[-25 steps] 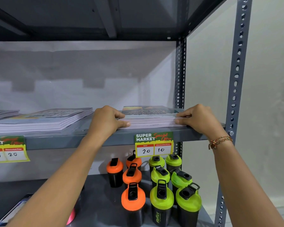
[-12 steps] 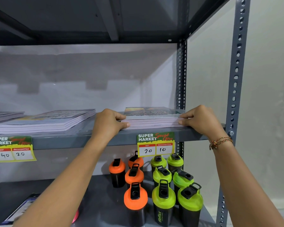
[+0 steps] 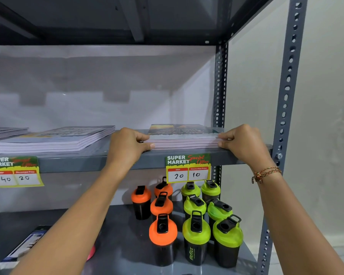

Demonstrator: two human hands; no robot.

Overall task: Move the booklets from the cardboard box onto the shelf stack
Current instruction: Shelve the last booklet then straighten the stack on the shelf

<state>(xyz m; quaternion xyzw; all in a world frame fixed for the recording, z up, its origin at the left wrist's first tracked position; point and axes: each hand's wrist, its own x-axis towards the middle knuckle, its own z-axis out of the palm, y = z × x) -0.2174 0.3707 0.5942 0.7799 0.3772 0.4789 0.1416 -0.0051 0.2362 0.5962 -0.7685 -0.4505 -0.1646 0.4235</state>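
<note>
Your booklets [image 3: 182,138] lie stacked flat on the grey shelf [image 3: 99,162], right above the 20/10 tag [image 3: 188,168]. Your left hand [image 3: 127,145] clasps the stack's left end, thumb at its lower edge, fingers curled on top. Your right hand [image 3: 244,143] grips the right end likewise. A second stack [image 3: 54,139] sits left of your booklets, bottles [image 3: 195,221] below them

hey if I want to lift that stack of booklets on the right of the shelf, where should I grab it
Grip the booklet stack at its two short ends, coming in from the left and right. It lies flat on the shelf, so only its edges are reachable. The left hand and right hand already bracket those ends.
</note>
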